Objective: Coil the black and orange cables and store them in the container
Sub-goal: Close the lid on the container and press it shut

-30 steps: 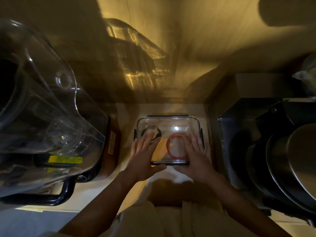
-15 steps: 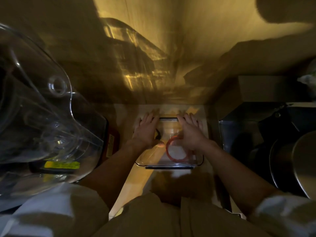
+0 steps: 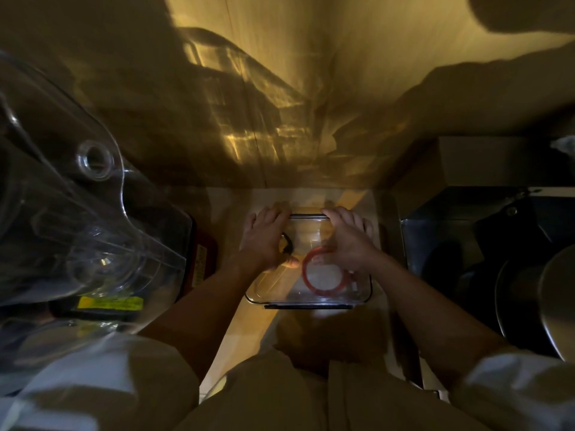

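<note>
Clear plastic box (image 3: 365, 295) holds both coils, orange cable (image 3: 323, 275) and black cable (image 3: 287, 244); our left hand (image 3: 264, 236) and right hand (image 3: 348, 237) press flat, fingers curled over its far rim, likely sealing the lid

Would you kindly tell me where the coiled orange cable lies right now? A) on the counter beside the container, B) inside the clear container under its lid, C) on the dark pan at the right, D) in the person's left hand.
B: the orange cable shows as a ring through the clear container, partly under the right hand pressing on top.
</note>
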{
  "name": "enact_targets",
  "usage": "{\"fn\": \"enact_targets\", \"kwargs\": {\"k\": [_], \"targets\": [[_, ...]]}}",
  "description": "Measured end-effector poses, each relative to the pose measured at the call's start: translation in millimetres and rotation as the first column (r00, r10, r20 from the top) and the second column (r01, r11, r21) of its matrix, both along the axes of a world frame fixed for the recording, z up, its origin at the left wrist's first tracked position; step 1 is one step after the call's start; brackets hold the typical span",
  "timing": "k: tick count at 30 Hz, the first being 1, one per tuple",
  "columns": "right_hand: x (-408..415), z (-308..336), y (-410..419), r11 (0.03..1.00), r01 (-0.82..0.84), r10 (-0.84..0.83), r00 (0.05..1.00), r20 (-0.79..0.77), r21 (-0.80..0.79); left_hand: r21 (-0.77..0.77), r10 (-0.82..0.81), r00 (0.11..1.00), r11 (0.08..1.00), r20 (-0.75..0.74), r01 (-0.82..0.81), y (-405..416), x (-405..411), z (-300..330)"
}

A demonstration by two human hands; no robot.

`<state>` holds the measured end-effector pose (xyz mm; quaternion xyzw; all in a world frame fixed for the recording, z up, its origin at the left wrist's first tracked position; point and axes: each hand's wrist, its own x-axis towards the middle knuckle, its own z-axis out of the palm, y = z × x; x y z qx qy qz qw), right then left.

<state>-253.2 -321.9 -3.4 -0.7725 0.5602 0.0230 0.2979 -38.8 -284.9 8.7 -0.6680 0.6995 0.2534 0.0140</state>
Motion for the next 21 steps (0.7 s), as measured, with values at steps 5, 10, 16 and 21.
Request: {"fn": "enact_targets", "kwargs": {"k": [5, 10, 16, 21], "targets": [[0.3, 1.8, -0.3, 1.0, 0.004, -0.004, 1.0, -0.006, 0.004, 0.001, 0.003, 1.0, 1.0, 0.007, -0.003, 0.3, -1.0, 2.0], [1.4, 1.0, -2.1, 1.0, 0.005, -0.004, 1.0, -0.025, 0.007, 0.006, -0.001, 1.0, 1.0, 0.014, 0.001, -1.0, -1.7, 2.0], [-1.4, -2.6, 0.9, 1.0, 0.012, -0.012, 1.0, 0.014, -0.024, -0.029, 0.018, 1.0, 0.999, -0.002, -0.018, 3.2, 0.0, -6.0], [-7.1, -7.3, 24.3, 0.983, 0.142, -0.13, 0.986, 0.109, -0.113, -0.197, 0.145, 0.984, 0.967, -0.103, -0.163, 37.2, -1.4, -11.0]]}}
